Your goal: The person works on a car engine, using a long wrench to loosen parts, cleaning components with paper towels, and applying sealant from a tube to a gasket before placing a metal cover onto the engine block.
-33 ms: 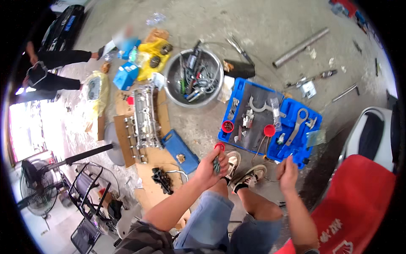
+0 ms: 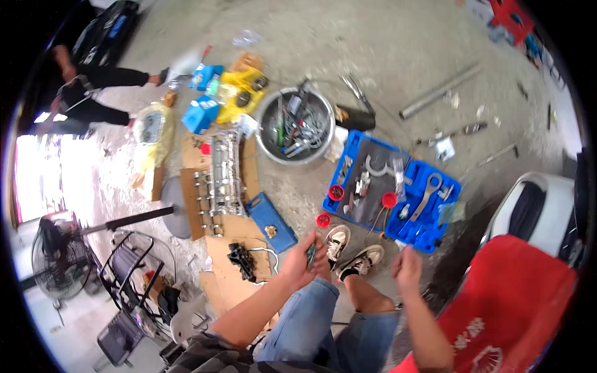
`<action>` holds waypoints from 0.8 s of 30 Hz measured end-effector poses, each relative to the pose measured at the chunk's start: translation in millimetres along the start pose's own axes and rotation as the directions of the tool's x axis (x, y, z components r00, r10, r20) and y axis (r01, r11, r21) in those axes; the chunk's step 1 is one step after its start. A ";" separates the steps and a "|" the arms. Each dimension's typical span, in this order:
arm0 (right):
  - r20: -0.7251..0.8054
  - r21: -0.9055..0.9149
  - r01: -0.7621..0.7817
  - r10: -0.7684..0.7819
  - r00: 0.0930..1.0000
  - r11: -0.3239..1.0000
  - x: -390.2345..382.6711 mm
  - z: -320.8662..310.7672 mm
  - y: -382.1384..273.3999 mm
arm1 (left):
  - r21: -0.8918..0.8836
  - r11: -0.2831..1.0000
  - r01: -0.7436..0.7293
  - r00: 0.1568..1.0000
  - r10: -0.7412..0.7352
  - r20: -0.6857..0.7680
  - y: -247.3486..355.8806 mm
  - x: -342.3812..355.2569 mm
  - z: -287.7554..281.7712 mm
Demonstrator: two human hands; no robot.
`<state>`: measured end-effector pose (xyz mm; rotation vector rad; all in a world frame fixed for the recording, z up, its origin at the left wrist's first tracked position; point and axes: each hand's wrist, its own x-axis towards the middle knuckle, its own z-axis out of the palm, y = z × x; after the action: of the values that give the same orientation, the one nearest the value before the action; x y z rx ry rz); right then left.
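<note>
"Which way does the small dark part point?"

"Its long axis runs roughly up and down the view, top end leaning slightly right, toward the red cup beyond the fingertips. It is blurred and partly covered, so it may be more than one piece."

"And where does it sit in the grip?"

"In the left hand, along the inner side, with the fingers curled round it. The right hand is well apart, its fingers bent inward; I can't tell whether they pinch anything."

"What edges are close?"

"The open blue case has its near edge just beyond the right hand. The long blue box lies left of the red cup, and the shoes stand between the hands."

"Any open room?"

"Bare concrete floor, between the metal basin and the red cup."
</note>
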<state>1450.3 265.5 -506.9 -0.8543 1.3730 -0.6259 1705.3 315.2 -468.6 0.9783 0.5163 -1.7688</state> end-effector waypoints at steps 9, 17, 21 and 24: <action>0.458 -0.349 0.527 -0.350 0.817 0.775 -186.6 16.7 -214.4 | -0.435 0.888 -0.147 0.963 0.229 0.142 9.3 -311.5 77.7; 0.408 -0.294 0.151 -0.019 0.913 0.944 -139.2 62.3 -322.3 | -0.653 0.688 -0.317 0.862 0.497 0.105 81.2 -386.0 74.2; 0.521 -0.265 0.245 -0.075 0.850 0.933 -118.7 148.5 -384.4 | -0.732 0.589 -0.344 0.842 0.538 0.037 131.5 -382.5 52.5; 0.572 -0.382 0.313 -0.044 0.819 0.870 -110.3 214.5 -433.6 | -0.783 0.545 -0.299 0.824 0.561 0.076 187.0 -364.7 30.2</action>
<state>1691.2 142.2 -91.0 -1.4440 0.9121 -0.1521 1924.2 424.2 -138.3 0.1716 0.6416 -1.0363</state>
